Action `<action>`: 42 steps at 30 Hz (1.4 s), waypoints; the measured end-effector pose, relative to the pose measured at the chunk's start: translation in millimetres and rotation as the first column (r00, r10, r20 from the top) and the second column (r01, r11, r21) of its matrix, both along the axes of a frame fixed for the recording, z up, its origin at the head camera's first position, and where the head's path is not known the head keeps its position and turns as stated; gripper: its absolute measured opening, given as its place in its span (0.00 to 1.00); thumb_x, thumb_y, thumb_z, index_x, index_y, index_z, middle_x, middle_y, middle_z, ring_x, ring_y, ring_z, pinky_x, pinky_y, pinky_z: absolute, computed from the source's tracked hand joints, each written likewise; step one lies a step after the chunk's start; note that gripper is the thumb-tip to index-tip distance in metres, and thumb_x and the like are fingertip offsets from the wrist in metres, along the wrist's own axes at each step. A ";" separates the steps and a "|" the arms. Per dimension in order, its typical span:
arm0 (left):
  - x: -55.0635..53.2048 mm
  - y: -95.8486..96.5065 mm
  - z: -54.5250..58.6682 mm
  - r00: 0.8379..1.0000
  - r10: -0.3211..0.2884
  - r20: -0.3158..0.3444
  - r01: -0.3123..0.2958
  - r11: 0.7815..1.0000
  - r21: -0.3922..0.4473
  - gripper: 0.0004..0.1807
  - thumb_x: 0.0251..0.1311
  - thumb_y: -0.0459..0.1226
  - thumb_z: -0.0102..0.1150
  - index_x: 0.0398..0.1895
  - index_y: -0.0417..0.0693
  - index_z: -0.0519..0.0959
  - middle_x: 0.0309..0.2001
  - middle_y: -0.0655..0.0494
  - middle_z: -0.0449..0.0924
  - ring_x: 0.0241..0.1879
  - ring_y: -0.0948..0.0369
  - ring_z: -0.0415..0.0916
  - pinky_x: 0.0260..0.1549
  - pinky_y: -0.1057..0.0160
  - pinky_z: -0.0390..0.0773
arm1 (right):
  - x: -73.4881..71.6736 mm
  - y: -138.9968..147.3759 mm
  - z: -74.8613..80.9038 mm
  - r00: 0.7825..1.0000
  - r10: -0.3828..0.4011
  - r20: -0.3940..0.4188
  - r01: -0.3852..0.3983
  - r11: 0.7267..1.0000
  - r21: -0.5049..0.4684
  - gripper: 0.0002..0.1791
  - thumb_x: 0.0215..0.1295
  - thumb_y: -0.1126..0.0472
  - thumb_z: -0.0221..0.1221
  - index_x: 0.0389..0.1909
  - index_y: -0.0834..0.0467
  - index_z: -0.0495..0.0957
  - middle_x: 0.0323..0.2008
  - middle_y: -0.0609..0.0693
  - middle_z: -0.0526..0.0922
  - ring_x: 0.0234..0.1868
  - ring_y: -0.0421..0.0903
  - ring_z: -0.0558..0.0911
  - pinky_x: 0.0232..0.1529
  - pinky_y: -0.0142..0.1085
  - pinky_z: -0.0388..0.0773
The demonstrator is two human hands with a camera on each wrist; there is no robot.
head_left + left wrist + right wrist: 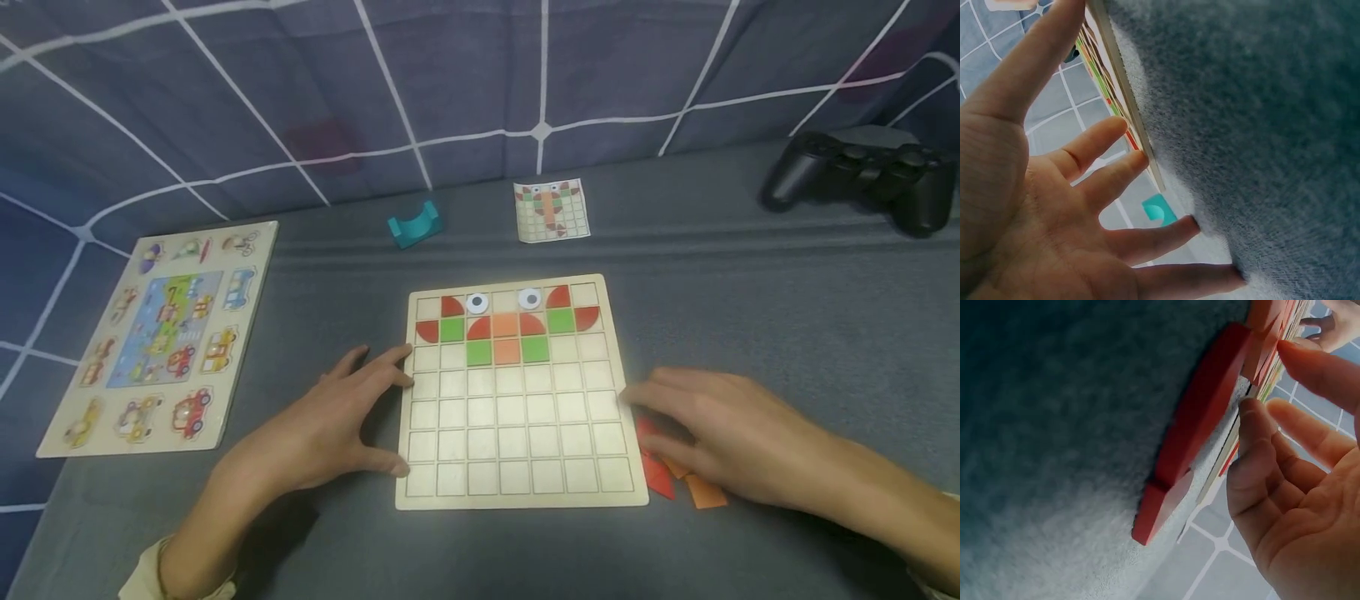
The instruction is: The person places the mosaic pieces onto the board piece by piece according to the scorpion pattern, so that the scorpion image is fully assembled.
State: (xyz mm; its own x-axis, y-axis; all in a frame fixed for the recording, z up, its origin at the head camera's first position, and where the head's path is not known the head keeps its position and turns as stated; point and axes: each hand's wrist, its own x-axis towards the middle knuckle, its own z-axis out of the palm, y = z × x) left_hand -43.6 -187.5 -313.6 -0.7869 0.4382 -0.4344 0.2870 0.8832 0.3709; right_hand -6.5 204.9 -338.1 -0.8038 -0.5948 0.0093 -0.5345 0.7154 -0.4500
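A wooden grid board (517,408) lies flat on the cloth, its upper rows holding red quarter circles, green squares (560,320), orange squares and two white eye discs (529,298). My left hand (315,429) is spread along the board's left edge, thumb and fingertips touching it. In the left wrist view the left fingers (1110,187) are extended and hold nothing. At the right edge, my right hand (712,425) touches the board with a fingertip. Beneath that hand lie red pieces (658,477) and orange pieces (705,492), partly hidden; red blocks (1200,406) show in the right wrist view.
A small printed pattern card (552,210) lies behind the board, with a teal curved block (416,225) to its left. A vehicle picture puzzle (165,333) sits at the left. The black game controller (862,179) rests at the back right, near the hanging checked cloth (480,75).
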 end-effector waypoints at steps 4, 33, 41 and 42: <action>0.3 -0.1 -0.2 1.000 -0.001 -0.003 0.001 1.000 0.002 0.46 0.35 0.57 0.80 0.60 0.55 0.71 0.77 0.57 0.51 0.73 0.34 0.40 0.58 0.22 0.46 | 1.4 -0.7 -1.3 0.999 0.005 0.038 -0.006 0.999 0.032 0.24 0.54 0.54 0.73 0.53 0.48 0.80 0.34 0.31 0.72 0.28 0.30 0.67 0.27 0.31 0.69; -0.4 0.1 -2.6 1.000 -0.012 -0.018 0.013 1.000 0.020 0.47 0.36 0.57 0.80 0.62 0.54 0.71 0.77 0.58 0.50 0.73 0.35 0.40 0.56 0.21 0.47 | -1.2 2.4 5.7 0.998 -0.051 -0.033 0.052 0.998 0.020 0.23 0.51 0.60 0.74 0.49 0.47 0.82 0.30 0.31 0.72 0.24 0.29 0.65 0.24 0.30 0.67; -0.4 -0.2 -2.8 1.000 -0.006 -0.017 0.006 1.000 0.013 0.47 0.35 0.57 0.80 0.62 0.54 0.71 0.77 0.57 0.51 0.73 0.34 0.41 0.57 0.22 0.48 | -12.1 -17.8 17.2 0.994 -0.072 -0.083 0.071 0.997 -0.018 0.18 0.55 0.56 0.72 0.47 0.49 0.83 0.30 0.34 0.75 0.25 0.32 0.68 0.25 0.32 0.68; -0.4 -0.3 -2.7 1.000 -0.005 -0.016 0.005 1.000 0.014 0.47 0.35 0.57 0.80 0.62 0.55 0.71 0.77 0.57 0.51 0.73 0.34 0.41 0.57 0.22 0.48 | -14.0 -22.5 18.1 0.995 -0.066 -0.075 0.065 0.998 -0.022 0.17 0.55 0.57 0.72 0.47 0.50 0.83 0.31 0.35 0.76 0.26 0.32 0.69 0.26 0.32 0.69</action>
State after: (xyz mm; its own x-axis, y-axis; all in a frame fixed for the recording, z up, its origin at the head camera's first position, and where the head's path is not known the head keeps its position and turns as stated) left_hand -43.9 -187.7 -316.3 -0.7913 0.4479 -0.4162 0.2973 0.8767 0.3783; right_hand -20.5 182.4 -320.1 -0.8376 -0.5400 0.0824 -0.5198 0.7415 -0.4242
